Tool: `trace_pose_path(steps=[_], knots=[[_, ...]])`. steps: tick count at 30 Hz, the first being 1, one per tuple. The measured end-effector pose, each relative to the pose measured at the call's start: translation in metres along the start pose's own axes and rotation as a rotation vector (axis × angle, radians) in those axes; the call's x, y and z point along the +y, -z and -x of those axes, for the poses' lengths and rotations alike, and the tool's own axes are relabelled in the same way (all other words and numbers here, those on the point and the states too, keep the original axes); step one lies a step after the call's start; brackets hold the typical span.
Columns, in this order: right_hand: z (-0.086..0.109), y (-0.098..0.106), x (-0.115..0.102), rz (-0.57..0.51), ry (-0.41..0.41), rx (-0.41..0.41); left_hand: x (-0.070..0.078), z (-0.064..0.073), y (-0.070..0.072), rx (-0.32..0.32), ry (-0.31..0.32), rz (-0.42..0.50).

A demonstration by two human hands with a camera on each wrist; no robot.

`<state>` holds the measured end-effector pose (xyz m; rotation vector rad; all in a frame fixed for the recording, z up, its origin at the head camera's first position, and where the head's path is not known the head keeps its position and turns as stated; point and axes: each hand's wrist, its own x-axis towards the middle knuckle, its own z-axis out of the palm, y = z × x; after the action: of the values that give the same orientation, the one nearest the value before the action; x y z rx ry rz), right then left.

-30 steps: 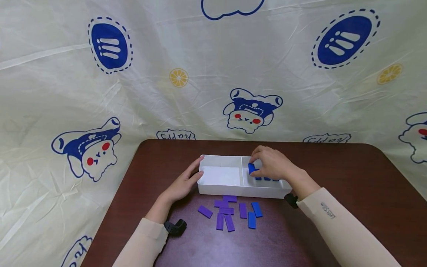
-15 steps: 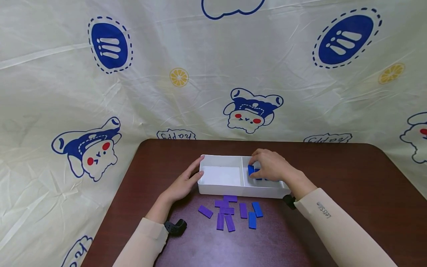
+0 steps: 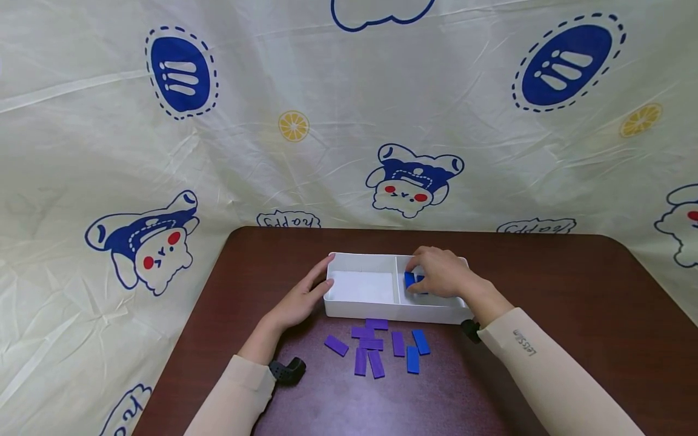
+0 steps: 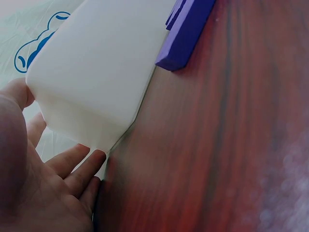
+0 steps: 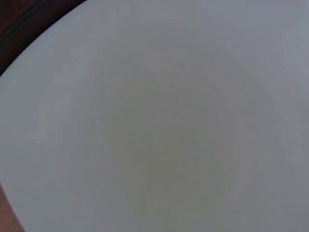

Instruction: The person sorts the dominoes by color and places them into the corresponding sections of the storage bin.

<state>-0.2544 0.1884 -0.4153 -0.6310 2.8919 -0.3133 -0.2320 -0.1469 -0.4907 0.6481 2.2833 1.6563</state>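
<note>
A white divided box [image 3: 360, 310] stands on the table. My left hand [image 3: 297, 303] rests against its left end, fingers extended; in the left wrist view the fingertips [image 4: 96, 155] touch the end wall. Inside the right compartment my right hand [image 3: 443, 272] pinches a blue block [image 3: 409, 280] between thumb and fingers, just right of the divider. Another blue block [image 3: 420, 280] shows beside it, partly covered by that hand, which hides the rest of the compartment. The box's pale wall [image 5: 164, 121] fills most of the right wrist view.
Several purple blocks [image 3: 371, 344] lie loose in front of the box. Two blue blocks [image 3: 412, 360] lie to their right. The left compartment shows a bare white floor [image 3: 362, 286]. Behind the brown table [image 3: 545, 272] hangs a printed sheet [image 3: 327, 175].
My right hand has lowered slightly toward the near side with the blue block, now covering more of the blocks in the compartment. My left hand stays at the box's end.
</note>
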Motion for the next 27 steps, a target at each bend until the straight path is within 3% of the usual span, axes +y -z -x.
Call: trace_pose_path(steps=[27], knots=[[-0.0029, -0.0086, -0.0026, 0.037, -0.015, -0.003, 0.0018, -0.0005, 0.0, 0.003, 0.015, 0.003]])
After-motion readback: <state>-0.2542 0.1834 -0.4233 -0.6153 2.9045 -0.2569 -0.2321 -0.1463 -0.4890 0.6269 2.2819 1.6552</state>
